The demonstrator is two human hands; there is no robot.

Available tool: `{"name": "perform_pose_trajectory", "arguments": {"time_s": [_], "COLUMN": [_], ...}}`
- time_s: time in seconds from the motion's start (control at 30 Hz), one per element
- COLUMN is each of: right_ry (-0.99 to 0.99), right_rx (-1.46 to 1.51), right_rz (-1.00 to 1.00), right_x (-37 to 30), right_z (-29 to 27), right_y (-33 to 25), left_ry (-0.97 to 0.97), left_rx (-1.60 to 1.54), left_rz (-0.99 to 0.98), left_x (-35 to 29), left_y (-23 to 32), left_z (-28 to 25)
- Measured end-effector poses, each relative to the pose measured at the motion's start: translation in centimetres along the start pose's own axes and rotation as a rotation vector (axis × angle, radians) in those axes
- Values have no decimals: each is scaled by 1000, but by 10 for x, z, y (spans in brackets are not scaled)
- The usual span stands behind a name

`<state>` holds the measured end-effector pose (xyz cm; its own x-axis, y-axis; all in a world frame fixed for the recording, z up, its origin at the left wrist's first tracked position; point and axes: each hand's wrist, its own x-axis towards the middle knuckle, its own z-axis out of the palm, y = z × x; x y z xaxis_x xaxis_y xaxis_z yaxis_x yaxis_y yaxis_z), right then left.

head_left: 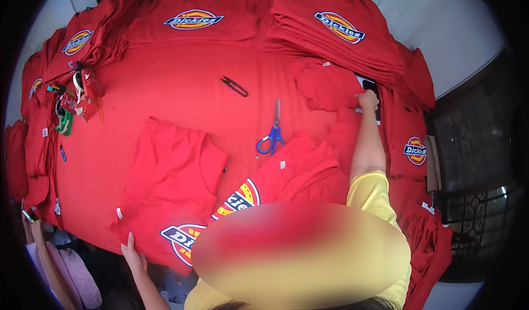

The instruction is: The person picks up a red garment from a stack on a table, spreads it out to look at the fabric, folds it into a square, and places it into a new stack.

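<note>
My left hand is at the near edge of a red shirt with a round printed emblem, its thumb on top of the cloth and the other fingers mostly hidden. My right arm reaches far to the right. There my right hand is closed beside a flat dark object with pale edges, next to a crumpled red garment; what its fingers hold is hidden. Between my arms, another emblem-printed red garment lies in folds. Blue-handled scissors and dark thread snips rest beyond it.
Stacks of folded red shirts line the table's far and side edges. At left stand holders with pens and tools and a green tape dispenser. Another person in a lilac top works at the lower left.
</note>
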<state>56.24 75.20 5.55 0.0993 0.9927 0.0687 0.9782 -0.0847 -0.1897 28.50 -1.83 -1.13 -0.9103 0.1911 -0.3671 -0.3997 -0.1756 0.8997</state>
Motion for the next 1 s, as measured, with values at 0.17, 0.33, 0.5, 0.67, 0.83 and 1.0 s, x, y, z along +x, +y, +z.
{"name": "perform_pose_trajectory", "arguments": {"time_s": [0.17,0.33,0.5,0.67,0.83,1.0], "right_ry": [288,566,290,-198,-833,-1391], "right_rx": [4,-2,699,1479,1861,2031], "right_rz": [-528,-851,-809,-806,-579,-440], "right_x": [-1,-73,-139,-214,-316,-414], "right_z": [-23,-119,-205,-244,-227,-208], "right_y": [4,-26,-54,-81,-89,-77], "left_ry": [-33,-96,-13,483,-675,-783], "left_rx": [-38,-41,-148,574,500,-294], "left_rz": [-20,10,99,760,88,-3], "left_x": [4,7,3,-29,-75,-87], "left_y": [-5,-4,-4,5,30,-1], "left_z": [-8,-7,-7,14,63,114]}}
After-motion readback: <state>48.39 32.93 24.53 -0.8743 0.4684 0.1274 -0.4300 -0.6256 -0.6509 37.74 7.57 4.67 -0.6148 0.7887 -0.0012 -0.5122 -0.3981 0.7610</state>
